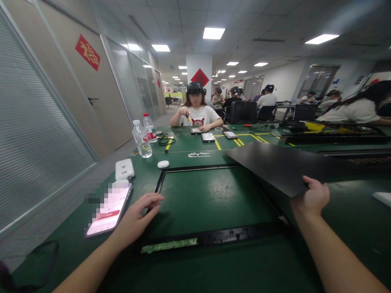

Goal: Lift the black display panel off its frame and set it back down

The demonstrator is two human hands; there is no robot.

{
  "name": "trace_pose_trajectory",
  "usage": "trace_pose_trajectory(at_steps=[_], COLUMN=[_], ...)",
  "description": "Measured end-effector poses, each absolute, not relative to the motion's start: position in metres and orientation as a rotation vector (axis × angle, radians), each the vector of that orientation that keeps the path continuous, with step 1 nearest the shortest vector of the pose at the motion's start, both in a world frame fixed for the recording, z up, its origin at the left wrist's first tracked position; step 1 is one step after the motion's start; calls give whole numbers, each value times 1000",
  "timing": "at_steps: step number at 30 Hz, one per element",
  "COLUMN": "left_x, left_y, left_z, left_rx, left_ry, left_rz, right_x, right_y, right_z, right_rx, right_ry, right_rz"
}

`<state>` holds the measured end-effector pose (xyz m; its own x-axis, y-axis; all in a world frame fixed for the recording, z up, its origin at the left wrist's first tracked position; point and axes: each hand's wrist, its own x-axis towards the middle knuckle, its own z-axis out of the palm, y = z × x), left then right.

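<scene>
A thin black panel (275,165) is tilted above the right part of the table. My right hand (312,197) is closed on its near right corner, thumb on top, the other fingers partly hidden. Flat on the table lies a black rectangular frame (222,235), its middle showing the green tabletop. A green circuit board strip (169,245) sits along its near bar. My left hand (143,211) rests at the frame's left bar, fingers stretched out and thumb apart. The panel covers part of the frame's far right corner.
A lit phone (110,211), white power bank (124,169), white earbud case (163,164) and water bottle (142,140) stand at left. Opposite, a person (197,110) holds a screwdriver over hard drives (208,137). Long black parts (332,137) lie far right on the green table (207,268).
</scene>
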<state>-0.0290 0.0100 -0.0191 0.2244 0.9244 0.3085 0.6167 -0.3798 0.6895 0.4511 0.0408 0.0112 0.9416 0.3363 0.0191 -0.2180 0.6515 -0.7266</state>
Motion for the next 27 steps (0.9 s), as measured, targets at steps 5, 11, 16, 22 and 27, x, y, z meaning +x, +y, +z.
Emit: trace_pose_trajectory(at_steps=[5,11,16,22,27], left_x=[-26,-25,-24,-21,-20], left_y=[8,6,6,5,5], left_z=[-13,-11,-11,-10,-11], left_rx=[2217,2287,2319,2338,2323], left_ry=[1422,1428,1420,1410,1391], left_rz=[946,905,855,795,728], right_x=[457,454,456,474,486], right_y=[46,47,49,57,61], right_z=[12,3,0,-7,-18], right_rx=[-802,-895,-960,-1070,-1114], right_ry=[-128,-159,-132,21,87], right_rz=[215,304,333,429,484])
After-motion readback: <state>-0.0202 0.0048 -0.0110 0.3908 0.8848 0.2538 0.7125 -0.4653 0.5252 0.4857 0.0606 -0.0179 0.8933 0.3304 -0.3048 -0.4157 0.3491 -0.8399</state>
